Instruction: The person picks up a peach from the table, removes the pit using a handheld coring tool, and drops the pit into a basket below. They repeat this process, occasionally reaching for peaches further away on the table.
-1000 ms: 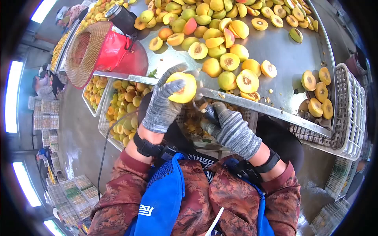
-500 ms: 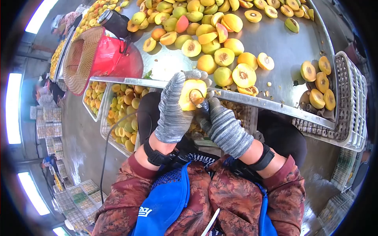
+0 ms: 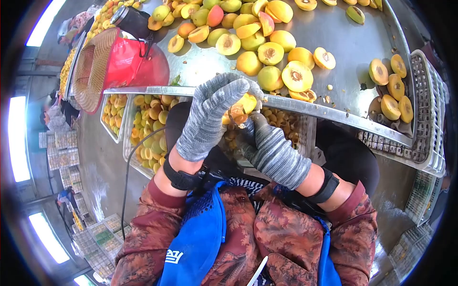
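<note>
My left hand (image 3: 210, 119), in a grey knit glove, is closed round a yellow peach half (image 3: 247, 103) just off the near edge of the metal table. Its fingers hide much of the fruit. My right hand (image 3: 280, 155), gloved the same way, grips a pitting tool with a dark handle (image 3: 246, 133). The tool's thin metal loop reaches the fruit's lower side, where wet orange-brown flesh shows. Just beyond the hands lie cut halves, among them a large peach half (image 3: 297, 76) with its brown centre facing up.
Peaches are heaped across the metal table (image 3: 348, 71). A straw hat with red cloth (image 3: 129, 64) and a dark flask (image 3: 131, 21) lie at its left. Fruit-filled crates (image 3: 128, 143) stand below; a white crate (image 3: 431, 119) is at the right. A cable (image 3: 126, 195) hangs left of me.
My left fingers have folded over the peach half, which has turned and now shows less of its cut face. The tool stays at the fruit. The whole view has shifted slightly.
</note>
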### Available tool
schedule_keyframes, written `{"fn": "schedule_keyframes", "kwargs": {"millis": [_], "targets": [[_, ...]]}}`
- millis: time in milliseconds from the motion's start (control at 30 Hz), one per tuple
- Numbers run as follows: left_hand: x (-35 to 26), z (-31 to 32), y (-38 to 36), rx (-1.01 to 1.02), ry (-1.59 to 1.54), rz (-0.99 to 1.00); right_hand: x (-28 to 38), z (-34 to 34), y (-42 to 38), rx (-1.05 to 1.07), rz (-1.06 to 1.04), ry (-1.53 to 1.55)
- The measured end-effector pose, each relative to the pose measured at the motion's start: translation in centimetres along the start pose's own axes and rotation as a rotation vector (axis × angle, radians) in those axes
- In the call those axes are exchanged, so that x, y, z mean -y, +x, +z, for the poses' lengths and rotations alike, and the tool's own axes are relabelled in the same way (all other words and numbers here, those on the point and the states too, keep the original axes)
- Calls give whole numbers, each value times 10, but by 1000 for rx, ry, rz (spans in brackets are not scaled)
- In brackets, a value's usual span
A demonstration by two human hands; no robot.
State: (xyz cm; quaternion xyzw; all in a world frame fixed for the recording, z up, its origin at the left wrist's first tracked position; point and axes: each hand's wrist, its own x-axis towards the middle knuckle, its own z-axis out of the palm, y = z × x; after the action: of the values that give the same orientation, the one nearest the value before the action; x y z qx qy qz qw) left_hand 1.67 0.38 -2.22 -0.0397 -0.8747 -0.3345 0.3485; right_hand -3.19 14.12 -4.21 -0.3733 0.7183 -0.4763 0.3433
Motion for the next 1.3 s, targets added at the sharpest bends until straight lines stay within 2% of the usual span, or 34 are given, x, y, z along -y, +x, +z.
{"fn": "schedule_keyframes", "kwargs": {"millis": [67,100,167,233,300,367,433,467,533,567,667,700,767,833,867,900,967,1000,1033,1067,1100,1133,1167,1233,1300], "targets": [[17,-8,-2,261,-276,-7,-1,0,1,51,16,4],[22,-11,0,257,-277,-13,-3,1,1,57,18,3],[29,-14,2,472,-537,-275,-6,3,0,51,22,-15],[21,-8,9,442,-557,-281,-4,2,2,89,84,-16],[15,-3,10,262,-249,50,-3,2,1,103,109,52],[11,-5,12,248,-171,43,-17,12,-1,76,37,43],[7,-7,15,300,-531,-387,-21,18,2,97,-26,440],[6,-7,15,299,-529,-388,-21,14,0,99,-27,441],[3,-6,16,268,-702,-707,2,-7,-1,412,329,786],[4,-4,15,267,-701,-707,6,-12,0,414,328,785],[2,-1,13,194,-752,-798,10,-24,-2,637,337,991],[-1,-1,14,184,-843,-846,5,-23,-2,639,338,990],[-5,0,15,171,-935,-891,-7,-17,-1,781,277,1324],[-9,1,16,98,-1138,-928,-2,-22,-2,826,280,1357],[-14,2,16,28,-1109,-1003,-7,-18,-1,799,225,1298],[-13,4,14,25,-1109,-996,-7,-17,1,772,171,1239],[-8,9,8,-113,-851,-999,2,-26,3,824,209,1141],[-14,-2,14,24,-1322,-928,19,-30,1,670,164,832],[-14,-3,13,17,-1319,-919,28,-31,-1,514,113,525],[-12,-3,11,-42,-1182,-845,4,-14,-1,278,-283,113],[-10,-4,9,-99,-1043,-770,9,-17,-1,315,-159,-86],[-9,-5,8,-151,-903,-695,6,-18,4,356,-160,-250],[-7,-14,6,-155,-895,-685,1,-18,8,391,-159,-416],[0,-47,-1,64,368,-345,-28,-12,8,225,-189,-782],[18,-82,-29,-223,134,-610,-34,-18,10,329,-4,-1026]]}}
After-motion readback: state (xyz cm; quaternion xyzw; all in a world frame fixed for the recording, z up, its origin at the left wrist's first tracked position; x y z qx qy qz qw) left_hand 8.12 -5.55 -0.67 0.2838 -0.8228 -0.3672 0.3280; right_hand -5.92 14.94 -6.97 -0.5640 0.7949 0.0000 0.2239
